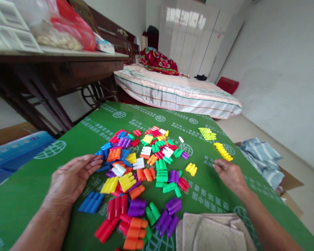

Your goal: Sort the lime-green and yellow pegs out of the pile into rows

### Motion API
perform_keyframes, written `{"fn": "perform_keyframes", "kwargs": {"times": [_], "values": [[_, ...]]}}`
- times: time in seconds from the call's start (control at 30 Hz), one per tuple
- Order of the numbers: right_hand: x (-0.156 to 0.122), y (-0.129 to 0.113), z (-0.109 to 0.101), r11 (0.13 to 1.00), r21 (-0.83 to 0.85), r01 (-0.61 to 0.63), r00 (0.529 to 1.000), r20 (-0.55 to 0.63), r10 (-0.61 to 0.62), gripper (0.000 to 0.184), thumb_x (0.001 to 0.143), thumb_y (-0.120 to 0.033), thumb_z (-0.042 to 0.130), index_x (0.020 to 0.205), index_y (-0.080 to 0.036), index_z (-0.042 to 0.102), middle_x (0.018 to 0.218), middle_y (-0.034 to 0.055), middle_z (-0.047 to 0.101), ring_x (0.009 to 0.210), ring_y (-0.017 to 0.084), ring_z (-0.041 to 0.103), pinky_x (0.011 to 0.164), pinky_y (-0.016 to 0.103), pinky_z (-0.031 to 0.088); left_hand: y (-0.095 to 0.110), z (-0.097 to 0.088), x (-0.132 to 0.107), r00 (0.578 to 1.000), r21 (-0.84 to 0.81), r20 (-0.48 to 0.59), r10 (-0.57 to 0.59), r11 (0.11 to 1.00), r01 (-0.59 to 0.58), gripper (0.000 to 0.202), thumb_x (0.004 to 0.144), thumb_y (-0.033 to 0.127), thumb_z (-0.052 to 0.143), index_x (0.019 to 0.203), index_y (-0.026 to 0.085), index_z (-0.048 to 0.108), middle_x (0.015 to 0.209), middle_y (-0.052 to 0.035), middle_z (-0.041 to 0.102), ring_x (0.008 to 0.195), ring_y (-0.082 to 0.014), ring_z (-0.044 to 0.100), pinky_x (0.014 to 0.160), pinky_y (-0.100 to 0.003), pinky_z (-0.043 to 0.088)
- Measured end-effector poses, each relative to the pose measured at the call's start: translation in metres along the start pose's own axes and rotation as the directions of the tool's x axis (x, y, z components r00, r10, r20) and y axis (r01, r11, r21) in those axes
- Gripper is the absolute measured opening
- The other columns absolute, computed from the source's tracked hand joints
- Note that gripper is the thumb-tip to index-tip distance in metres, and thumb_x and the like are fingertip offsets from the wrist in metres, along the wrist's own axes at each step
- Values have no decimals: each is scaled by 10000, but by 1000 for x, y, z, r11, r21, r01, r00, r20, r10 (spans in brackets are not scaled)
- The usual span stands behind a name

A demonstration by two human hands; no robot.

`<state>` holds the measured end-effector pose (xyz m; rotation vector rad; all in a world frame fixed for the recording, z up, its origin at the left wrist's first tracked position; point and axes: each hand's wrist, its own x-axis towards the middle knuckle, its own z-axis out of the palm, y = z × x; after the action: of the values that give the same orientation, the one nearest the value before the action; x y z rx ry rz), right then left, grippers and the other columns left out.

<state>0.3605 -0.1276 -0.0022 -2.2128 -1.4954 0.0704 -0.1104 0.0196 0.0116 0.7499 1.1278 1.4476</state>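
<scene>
A heap of small plastic pieces [138,170] in red, blue, yellow, green, orange, purple and white lies spread on a green printed cloth [42,181]. My left hand [73,177] rests palm-down at the heap's left edge, fingers apart, touching blue pieces and holding nothing. My right hand [229,174] lies on the cloth to the right, fingertips together, just below a joined row of yellow pieces [223,151]. A lime row [207,133] sits further back, and a small yellow cluster [191,169] lies between heap and right hand.
A folded beige towel [211,232] lies at the near edge. A dark wooden table [54,69] with bags stands at the left, a bed [172,92] behind. A cardboard box with striped fabric [264,160] sits on the floor at the right.
</scene>
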Motion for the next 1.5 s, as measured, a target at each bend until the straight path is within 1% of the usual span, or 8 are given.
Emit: {"fn": "perform_keyframes", "kwargs": {"times": [0.2, 0.5, 0.83, 0.93, 1.1, 1.17, 1.27, 1.5], "values": [[-10, -40, 9, 960, 185, 212, 964, 123, -237, 210, 822, -343, 503, 906, -238, 665, 923, 28, 706, 753, 177, 658, 728, 305, 528, 2, 1, -5, 1000, -6, 14, -3, 1000, 3, 131, 604, 184, 715, 701, 118, 656, 726, -84, 721, 707, -189, 684, 643, -267, 571], [-24, -85, 5, 896, 198, 396, 891, 154, -428, 191, 862, -293, 488, 912, -228, 661, 878, 32, 675, 736, 157, 635, 680, 265, 489, -2, 1, -7, 1000, -16, 18, 10, 1000, -10, 249, 529, 237, 768, 711, 102, 664, 728, -87, 721, 677, -186, 684, 620, -256, 567], [-32, -164, 17, 818, 235, 525, 778, 256, -573, 155, 874, -239, 507, 912, -225, 657, 846, 12, 646, 747, 136, 607, 696, 241, 446, -3, 2, -15, 999, 12, 34, 35, 999, -35, 230, 583, 255, 724, 740, 105, 649, 765, -90, 717, 684, -167, 680, 621, -247, 558], [-36, -193, 24, 765, 236, 599, 715, 273, -644, 148, 875, -209, 502, 897, -218, 649, 862, 19, 646, 792, 144, 607, 722, 245, 443, -4, 0, -16, 998, 8, 42, 35, 999, -35, 231, 591, 257, 724, 751, 108, 649, 770, -85, 714, 677, -164, 676, 613, -248, 556], [-42, -237, 40, 607, 308, 733, 534, 292, -793, 195, 872, -163, 480, 980, -208, 636, 1006, 49, 647, 990, 168, 580, 883, 274, 432, -3, 0, -17, 999, -2, 45, 26, 1000, -26, 230, 596, 259, 728, 753, 108, 653, 761, -86, 712, 659, -159, 671, 603, -247, 553], [-41, -250, 46, 581, 299, 757, 492, 323, -808, 230, 849, -165, 509, 1048, -205, 618, 1057, 56, 641, 1041, 179, 560, 921, 285, 423, -3, 0, -18, 999, 3, 46, 28, 1000, -28, 238, 602, 267, 725, 763, 108, 650, 775, -92, 713, 668, -166, 674, 608, -259, 556], [-39, -262, 53, 592, 230, 773, 492, 371, -787, 273, 830, -212, 551, 1098, -205, 600, 1067, 60, 647, 1026, 191, 561, 904, 294, 440, -2, 0, -18, 999, 6, 48, 25, 1000, -25, 235, 597, 262, 724, 757, 106, 649, 765, -92, 712, 665, -167, 674, 613, -264, 559], [-37, -270, 57, 571, 127, 811, 499, 359, -789, 230, 814, -297, 569, 1003, -178, 620, 971, 43, 677, 896, 198, 599, 813, 319, 466, 0, 0, -11, 999, -7, 53, -1, 1000, 2, 211, 574, 242, 737, 724, 114, 663, 767, -94, 724, 696, -186, 685, 621, -259, 566]]}}
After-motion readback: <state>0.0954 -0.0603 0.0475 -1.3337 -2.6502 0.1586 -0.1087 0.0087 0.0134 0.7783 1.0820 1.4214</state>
